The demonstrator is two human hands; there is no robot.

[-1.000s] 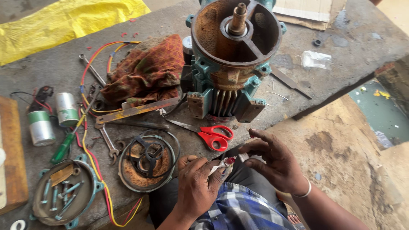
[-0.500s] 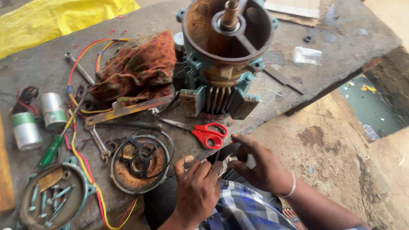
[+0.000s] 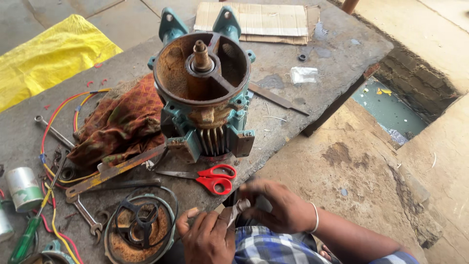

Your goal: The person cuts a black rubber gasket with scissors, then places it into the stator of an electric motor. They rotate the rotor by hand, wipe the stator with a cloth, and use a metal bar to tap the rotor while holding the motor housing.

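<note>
Right hand (image 3: 278, 210) closed over left hand (image 3: 207, 234)

One motor (image 3: 202, 98), one pair of red scissors (image 3: 215, 178), two wrenches (image 3: 53, 132), one cloth (image 3: 117, 122), one screwdriver (image 3: 24, 242).

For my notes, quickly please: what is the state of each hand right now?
Left hand: closed, pinching a small grey strip.
Right hand: closed around the strip's other end, blurred.

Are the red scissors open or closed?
Closed. The red scissors lie flat on the grey table, blades together in one thin point, the two handle loops touching.
</note>
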